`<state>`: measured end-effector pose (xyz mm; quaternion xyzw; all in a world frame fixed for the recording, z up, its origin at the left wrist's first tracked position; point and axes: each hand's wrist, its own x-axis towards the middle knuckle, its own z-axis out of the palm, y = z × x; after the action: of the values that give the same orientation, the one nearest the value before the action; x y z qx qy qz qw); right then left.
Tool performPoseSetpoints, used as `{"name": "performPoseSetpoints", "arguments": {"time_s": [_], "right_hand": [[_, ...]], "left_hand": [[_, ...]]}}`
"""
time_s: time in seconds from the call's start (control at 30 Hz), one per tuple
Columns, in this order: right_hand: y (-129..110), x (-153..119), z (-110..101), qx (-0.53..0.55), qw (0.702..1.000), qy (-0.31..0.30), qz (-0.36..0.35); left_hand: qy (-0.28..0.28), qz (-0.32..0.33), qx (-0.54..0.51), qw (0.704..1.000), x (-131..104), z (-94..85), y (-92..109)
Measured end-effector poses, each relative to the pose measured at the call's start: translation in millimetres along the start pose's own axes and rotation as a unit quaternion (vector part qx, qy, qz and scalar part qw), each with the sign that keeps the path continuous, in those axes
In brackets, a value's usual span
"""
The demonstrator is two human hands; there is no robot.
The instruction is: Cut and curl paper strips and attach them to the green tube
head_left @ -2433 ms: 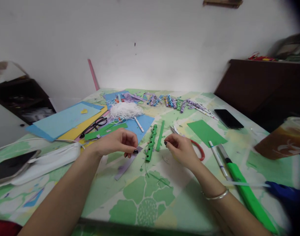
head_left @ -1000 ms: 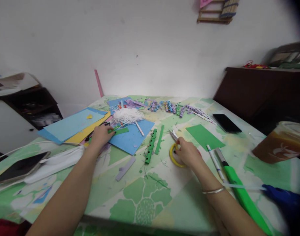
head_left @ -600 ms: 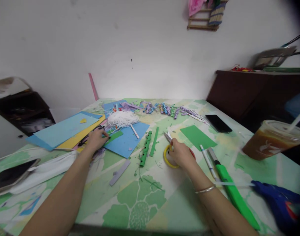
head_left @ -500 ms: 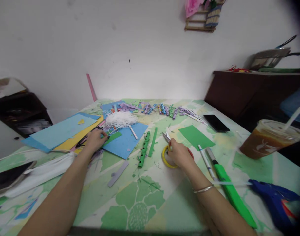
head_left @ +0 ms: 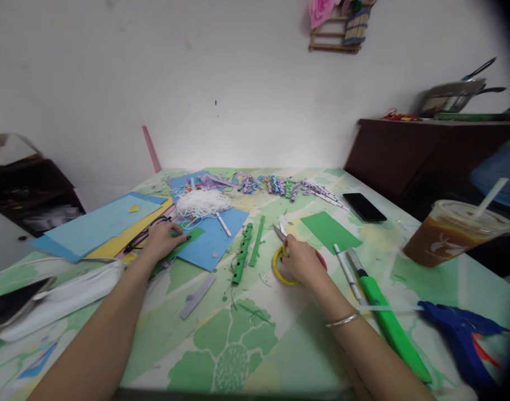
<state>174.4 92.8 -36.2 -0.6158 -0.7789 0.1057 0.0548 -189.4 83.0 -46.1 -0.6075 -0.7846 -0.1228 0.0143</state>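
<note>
My left hand (head_left: 162, 240) rests over the papers on the left, its fingers slightly apart on a green paper piece (head_left: 195, 235). Black-framed glasses (head_left: 138, 240) lie just beside that hand. In my right hand (head_left: 302, 259) are metal scissors (head_left: 279, 231), blades parted and pointing away from me. A yellow ring (head_left: 276, 268) and a bit of red show around this hand; I cannot tell whether they are the scissors' handles. Between my hands lie a green paper tube with dark holes (head_left: 242, 254), a narrow green strip (head_left: 257, 240) and a lilac strip (head_left: 197, 296).
White string (head_left: 202, 203) is heaped on blue paper (head_left: 213, 257). Curled paper pieces (head_left: 271, 185) line the back. To the right are a green sheet (head_left: 330, 228), black phone (head_left: 363, 207), green-handled cutter (head_left: 391, 320), blue glue gun (head_left: 455, 334) and iced drink (head_left: 441, 242).
My left fingers have stretched slightly to the right over the green paper piece. The right hand stays on the scissors. The whole view has shifted a little.
</note>
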Motion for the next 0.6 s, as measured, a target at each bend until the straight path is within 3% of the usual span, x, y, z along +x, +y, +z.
{"name": "performPoseSetpoints", "arguments": {"time_s": [0.37, 0.6], "right_hand": [[-1.8, -2.5, -2.0, -0.013, 1.000, -0.001, -0.005], [-2.2, -1.8, -2.3, -0.018, 1.000, -0.007, -0.003]], "left_hand": [[0.021, 0.034, -0.068, 0.997, 2.0, 8.2, -1.3], [0.193, 0.038, -0.189, 0.962, -2.8, -4.0, 7.4]]}}
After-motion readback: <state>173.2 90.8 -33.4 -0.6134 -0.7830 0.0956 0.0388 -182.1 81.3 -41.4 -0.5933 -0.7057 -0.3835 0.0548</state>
